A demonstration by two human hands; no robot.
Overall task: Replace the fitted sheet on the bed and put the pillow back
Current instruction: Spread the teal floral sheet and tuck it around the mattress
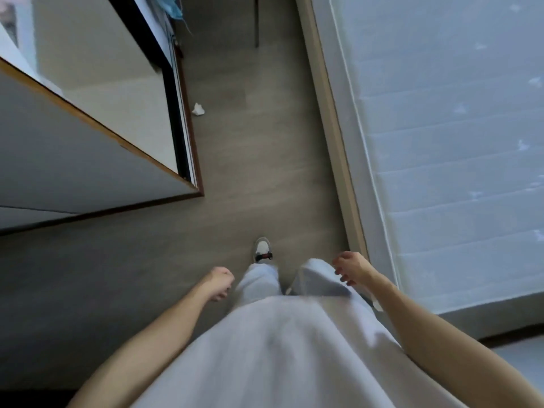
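Observation:
The bed's bare quilted mattress (456, 148) fills the right side of the head view, resting on a beige frame (332, 119). No sheet and no pillow are in sight. I stand on the floor beside the bed's near corner, looking down at my legs. My left hand (219, 282) hangs by my left thigh with the fingers loosely curled, holding nothing. My right hand (350, 267) hovers near the mattress corner, fingers bent and apart, holding nothing.
A tall cabinet with a mirror-like door (97, 92) stands on the left, its corner jutting towards the aisle. A wood-look floor strip (250, 142) runs between cabinet and bed. A small crumpled white scrap (198, 109) lies by the cabinet. A furniture leg (256, 22) stands at the far end.

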